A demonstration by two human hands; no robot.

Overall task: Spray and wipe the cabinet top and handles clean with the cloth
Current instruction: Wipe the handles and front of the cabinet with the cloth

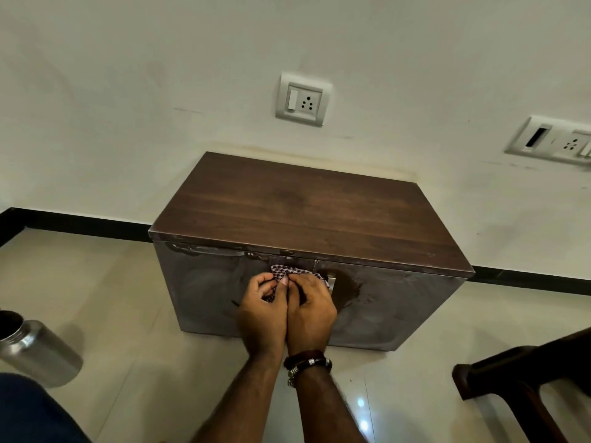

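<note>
Head view. The cabinet point(307, 219) stands on the tiled floor point(128, 314) against the white wall point(160, 91). Its dark wood top faces up; its front panel faces me and shows wet smears, with a darker wet patch just right of my hands.

My left hand point(262, 314) and my right hand point(311, 311) are pressed side by side against the upper middle of the front panel, their inner edges touching. Both hold the checked cloth point(284, 272), which is bunched between them and against the panel. My left fingers are curled round the cloth's lower folds, thumb tip meeting the cloth at the top. My right fingers are bent over the cloth, pressing it down; a strip of cloth shows past their far side. A metal handle point(332, 282) shows just beside my right hand, partly covered by the cloth. Whether the cloth wraps a second handle under my hands, I cannot tell.

A beaded bracelet point(307, 362) sits on my right wrist.

A steel container point(38, 350) stands on the floor at lower left, well apart from the cabinet. A dark wooden chair part point(524, 372) enters at lower right. Two switch-and-socket plates point(303, 100) point(553, 140) are fixed to the wall above the cabinet.
</note>
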